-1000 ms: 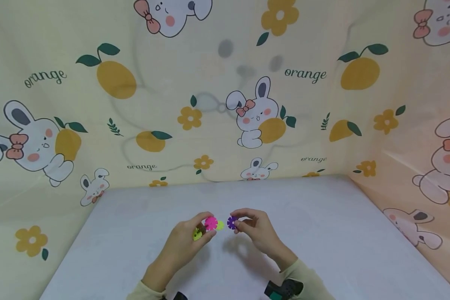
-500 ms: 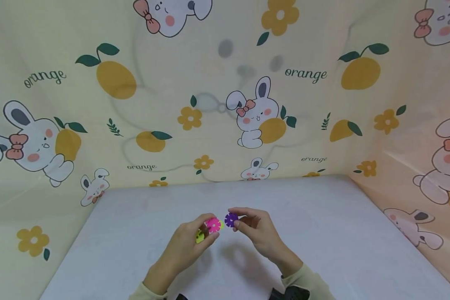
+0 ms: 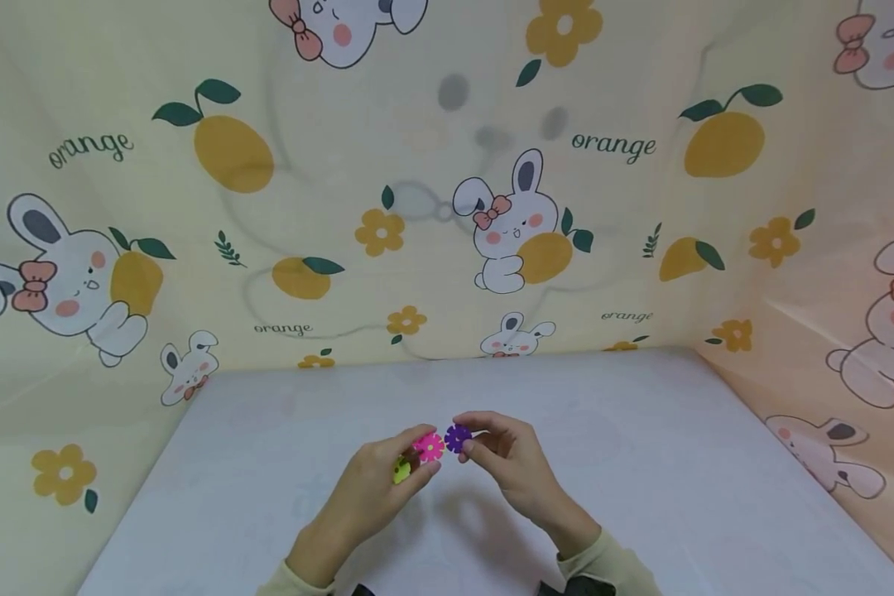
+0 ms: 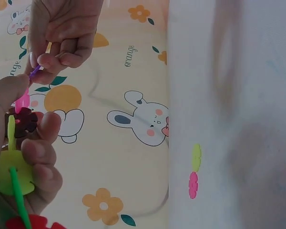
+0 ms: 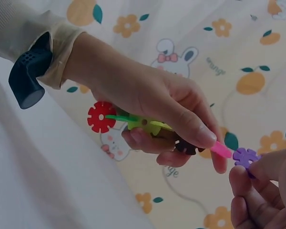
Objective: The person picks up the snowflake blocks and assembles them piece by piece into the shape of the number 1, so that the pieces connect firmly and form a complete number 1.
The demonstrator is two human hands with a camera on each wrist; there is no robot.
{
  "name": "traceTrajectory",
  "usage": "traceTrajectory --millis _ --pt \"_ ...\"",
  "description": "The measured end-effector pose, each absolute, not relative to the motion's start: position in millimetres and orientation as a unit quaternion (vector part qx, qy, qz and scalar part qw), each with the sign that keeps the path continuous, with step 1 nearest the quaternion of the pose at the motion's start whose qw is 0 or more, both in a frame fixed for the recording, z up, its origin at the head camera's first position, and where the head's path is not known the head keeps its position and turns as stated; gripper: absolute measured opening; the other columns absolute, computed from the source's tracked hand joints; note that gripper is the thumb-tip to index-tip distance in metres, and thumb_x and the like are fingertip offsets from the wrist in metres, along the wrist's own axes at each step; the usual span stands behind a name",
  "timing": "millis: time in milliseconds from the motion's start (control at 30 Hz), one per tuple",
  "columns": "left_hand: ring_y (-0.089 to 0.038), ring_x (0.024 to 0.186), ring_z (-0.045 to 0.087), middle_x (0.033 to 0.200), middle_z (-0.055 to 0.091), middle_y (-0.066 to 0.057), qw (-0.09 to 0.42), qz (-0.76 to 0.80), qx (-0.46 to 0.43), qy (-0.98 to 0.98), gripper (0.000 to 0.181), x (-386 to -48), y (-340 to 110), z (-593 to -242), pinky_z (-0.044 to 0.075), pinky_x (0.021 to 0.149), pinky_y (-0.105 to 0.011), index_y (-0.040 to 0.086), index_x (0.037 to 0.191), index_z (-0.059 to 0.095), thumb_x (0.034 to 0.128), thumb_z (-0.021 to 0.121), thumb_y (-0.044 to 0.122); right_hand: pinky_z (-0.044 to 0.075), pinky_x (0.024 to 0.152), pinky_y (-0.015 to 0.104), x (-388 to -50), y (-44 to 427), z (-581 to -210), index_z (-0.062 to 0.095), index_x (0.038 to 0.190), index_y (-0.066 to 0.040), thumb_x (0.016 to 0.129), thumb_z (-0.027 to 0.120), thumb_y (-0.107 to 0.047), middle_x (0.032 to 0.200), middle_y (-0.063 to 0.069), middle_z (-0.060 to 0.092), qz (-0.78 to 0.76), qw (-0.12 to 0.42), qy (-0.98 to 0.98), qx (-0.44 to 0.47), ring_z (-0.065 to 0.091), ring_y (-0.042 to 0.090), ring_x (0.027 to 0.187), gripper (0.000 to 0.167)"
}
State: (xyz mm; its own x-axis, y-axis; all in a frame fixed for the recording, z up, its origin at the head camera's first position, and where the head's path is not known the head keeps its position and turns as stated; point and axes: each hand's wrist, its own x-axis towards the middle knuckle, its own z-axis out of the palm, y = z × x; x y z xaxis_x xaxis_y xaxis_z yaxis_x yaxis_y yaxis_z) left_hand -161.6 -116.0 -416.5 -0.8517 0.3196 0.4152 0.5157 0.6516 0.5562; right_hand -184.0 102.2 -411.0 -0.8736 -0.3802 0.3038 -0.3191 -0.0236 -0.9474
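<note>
Both wrist views show us a red disc (image 5: 94, 119) behind the fingers of the left hand (image 3: 378, 476), unseen in the head view. These fingers grip and partly cover a chain (image 5: 138, 126) of notched discs; its pink disc (image 3: 430, 447) protrudes past the fingertips. The right hand (image 3: 514, 459) pinches a purple disc (image 3: 458, 439) beside it; we cannot tell whether they interlock. The left wrist view alone shows a yellow piece (image 4: 196, 157) on the counter (image 4: 195, 86), clear of the fingers.
</note>
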Motion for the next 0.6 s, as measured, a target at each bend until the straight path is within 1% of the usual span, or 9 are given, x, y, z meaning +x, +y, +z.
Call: traceTrajectory --millis 233,467,533,600 --pt "0.003 0.069 0.05 0.08 0.064 0.012 0.135 -0.346 -0.241 -0.897 0.042 -160.3 -114.9 -412.0 0.048 0.065 -0.017 0.01 0.132 0.066 0.0945 0.072 0.029 0.059 0.081 0.024 -183.7 102.7 -410.5 0.063 0.124 0.008 0.096 0.058 0.007 0.112 0.03 0.065 -0.673 0.004 0.697 -0.247 0.067 0.006 0.083 0.029" --pt "0.003 0.068 0.05 0.08 0.064 0.012 0.126 -0.351 -0.239 -0.897 0.042 -158.5 -114.0 -410.2 0.048 0.064 -0.016 0.011 0.132 0.066 0.0949 0.071 0.029 0.058 0.081 0.023 -182.9 101.4 -412.1 0.064 0.122 0.007 0.095 0.057 0.008 0.11 0.029 0.066 -0.668 -0.008 0.699 -0.256 0.067 0.006 0.085 0.028" --pt "0.003 0.068 0.05 0.08 0.064 0.012 0.128 -0.351 -0.241 -0.896 0.042 -158.0 -113.8 -410.5 0.048 0.064 -0.016 0.011 0.132 0.066 0.095 0.071 0.03 0.058 0.081 0.023 -182.3 100.8 -412.1 0.065 0.121 0.008 0.095 0.058 0.008 0.109 0.028 0.067 -0.666 -0.016 0.698 -0.263 0.067 0.006 0.084 0.027" --pt "0.003 0.069 0.05 0.08 0.064 0.012 0.127 -0.353 -0.242 -0.895 0.041 -157.3 -113.6 -410.6 0.048 0.064 -0.016 0.011 0.131 0.066 0.0952 0.071 0.031 0.058 0.08 0.023 -181.7 100.1 -412.2 0.065 0.12 0.008 0.095 0.059 0.008 0.106 0.023 0.069 -0.665 -0.025 0.695 -0.271 0.066 0.005 0.084 0.026"
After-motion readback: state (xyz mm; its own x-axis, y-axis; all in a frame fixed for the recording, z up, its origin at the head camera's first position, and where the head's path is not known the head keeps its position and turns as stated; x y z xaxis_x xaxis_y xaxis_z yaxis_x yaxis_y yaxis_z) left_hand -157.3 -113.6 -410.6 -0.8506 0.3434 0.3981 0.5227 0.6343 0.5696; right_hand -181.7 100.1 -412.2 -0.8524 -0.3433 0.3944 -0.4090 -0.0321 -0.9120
